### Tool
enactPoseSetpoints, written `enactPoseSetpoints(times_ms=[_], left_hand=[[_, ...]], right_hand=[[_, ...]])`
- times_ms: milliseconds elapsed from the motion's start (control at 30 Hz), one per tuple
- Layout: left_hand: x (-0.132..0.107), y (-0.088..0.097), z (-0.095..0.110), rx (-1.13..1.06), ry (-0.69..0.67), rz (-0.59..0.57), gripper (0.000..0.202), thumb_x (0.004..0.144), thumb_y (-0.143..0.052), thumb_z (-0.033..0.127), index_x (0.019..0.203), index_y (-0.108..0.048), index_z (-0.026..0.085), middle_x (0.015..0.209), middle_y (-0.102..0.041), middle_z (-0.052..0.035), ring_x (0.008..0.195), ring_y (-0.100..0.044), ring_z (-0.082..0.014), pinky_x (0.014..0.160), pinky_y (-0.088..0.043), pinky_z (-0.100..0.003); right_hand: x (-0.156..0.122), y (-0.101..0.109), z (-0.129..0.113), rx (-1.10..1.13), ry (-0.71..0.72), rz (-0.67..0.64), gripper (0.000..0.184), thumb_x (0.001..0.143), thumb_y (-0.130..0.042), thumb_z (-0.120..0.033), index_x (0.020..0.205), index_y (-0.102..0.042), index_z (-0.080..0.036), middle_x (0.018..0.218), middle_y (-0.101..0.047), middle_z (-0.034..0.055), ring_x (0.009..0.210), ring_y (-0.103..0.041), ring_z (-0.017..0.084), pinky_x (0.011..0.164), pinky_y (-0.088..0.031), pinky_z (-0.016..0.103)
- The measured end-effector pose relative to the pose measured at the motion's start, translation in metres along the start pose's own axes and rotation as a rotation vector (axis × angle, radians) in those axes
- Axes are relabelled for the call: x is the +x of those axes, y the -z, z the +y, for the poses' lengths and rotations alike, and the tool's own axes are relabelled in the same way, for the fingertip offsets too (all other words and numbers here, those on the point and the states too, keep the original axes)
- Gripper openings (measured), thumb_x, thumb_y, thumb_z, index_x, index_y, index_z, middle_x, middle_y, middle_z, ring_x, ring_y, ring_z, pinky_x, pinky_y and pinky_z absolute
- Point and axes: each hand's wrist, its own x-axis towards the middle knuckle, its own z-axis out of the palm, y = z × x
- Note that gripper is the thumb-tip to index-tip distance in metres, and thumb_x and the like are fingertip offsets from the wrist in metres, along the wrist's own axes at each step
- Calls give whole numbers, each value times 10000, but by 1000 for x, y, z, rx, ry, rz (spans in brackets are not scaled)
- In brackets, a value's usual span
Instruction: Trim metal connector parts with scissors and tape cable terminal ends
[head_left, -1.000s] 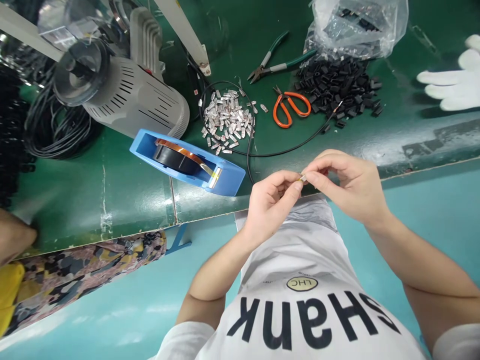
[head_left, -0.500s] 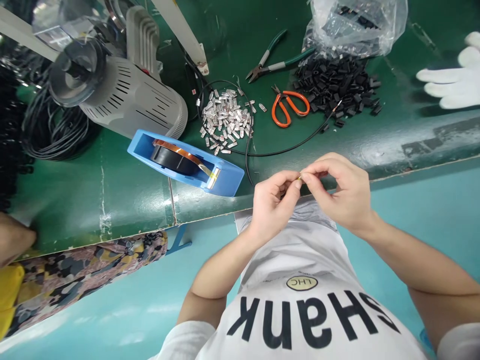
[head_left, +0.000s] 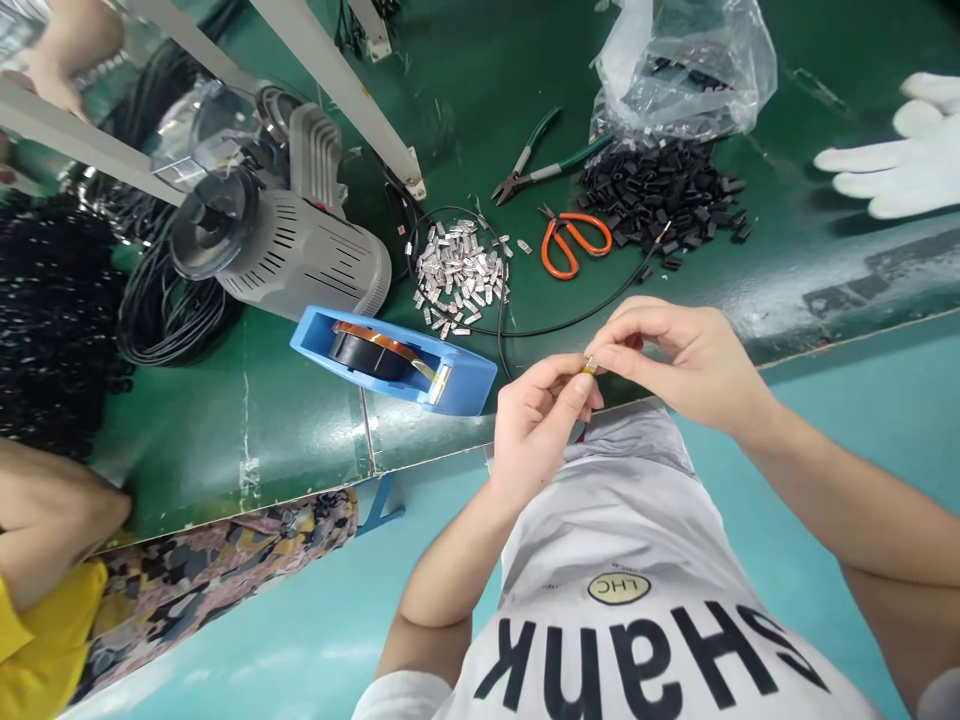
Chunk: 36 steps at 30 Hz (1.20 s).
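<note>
A small metal connector (head_left: 590,367) with a yellowish, tape-like band shows between my fingertips. My left hand (head_left: 534,420) pinches its lower end with thumb and forefinger. From the other side, my right hand (head_left: 679,362) has its thumb and fingertips closed on the upper end. Both hands are held just over the table's front edge. Left of them stands a blue tape dispenser (head_left: 472,385) with a roll of amber tape (head_left: 379,338). Beyond lies a pile of small silver connectors (head_left: 459,270), with a black cable (head_left: 566,328) curving around it.
Orange-handled pliers (head_left: 559,250) and green-handled cutters (head_left: 529,178) lie behind. Black plastic caps (head_left: 660,195) are heaped by a clear bag (head_left: 697,90). A white glove (head_left: 907,165) is far right, a grey machine (head_left: 300,250) left. A co-worker's arm (head_left: 60,500) rests at the left edge.
My view has shifted left. My hands have tilted slightly, and more of the connector with its yellowish band now shows between the fingertips. Both hands keep their pinch.
</note>
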Motion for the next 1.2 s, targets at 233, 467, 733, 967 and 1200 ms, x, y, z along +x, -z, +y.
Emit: enactPoseSetpoints(times_ms=[233, 467, 733, 967, 1200], left_hand=[[0, -1, 5, -72, 71, -8, 244, 927, -700, 389, 967, -735, 151, 706, -655, -15, 596, -543, -85, 576, -467, -224], [5, 0, 6, -121, 136, 27, 209, 876, -747, 355, 862, -738, 147, 634, -625, -1, 542, -482, -73, 520, -400, -215], [7, 2, 4, -140, 141, 40, 189, 864, -738, 331, 843, -752, 144, 651, -633, -13, 578, -479, -83, 554, -380, -231], [7, 2, 8, -198, 156, 44, 148, 858, -704, 269, 850, -777, 141, 659, -646, -23, 601, -505, -97, 583, -387, -239], [7, 10, 6, -200, 165, -42, 155, 862, -710, 267, 926, -761, 135, 737, -694, -45, 649, -568, -107, 623, -460, -233]], right_hand=[[5, 1, 2, 128, -98, -80, 177, 900, -721, -381, 838, -752, -218, 811, -717, 1, 731, -631, 134, 684, -499, 273], [5, -3, 0, 82, -94, -71, 153, 896, -720, -350, 818, -745, -221, 806, -712, -5, 720, -621, 132, 670, -492, 272], [5, -7, -1, 29, -90, -42, 122, 902, -715, -311, 818, -739, -226, 809, -713, -12, 725, -611, 126, 680, -480, 268], [5, -5, -5, 33, -133, -71, 147, 917, -705, -336, 830, -732, -221, 809, -702, -15, 746, -609, 128, 713, -471, 284], [3, -5, -3, 29, -136, -62, 154, 918, -710, -348, 829, -732, -224, 828, -695, -3, 769, -614, 145, 723, -474, 304]])
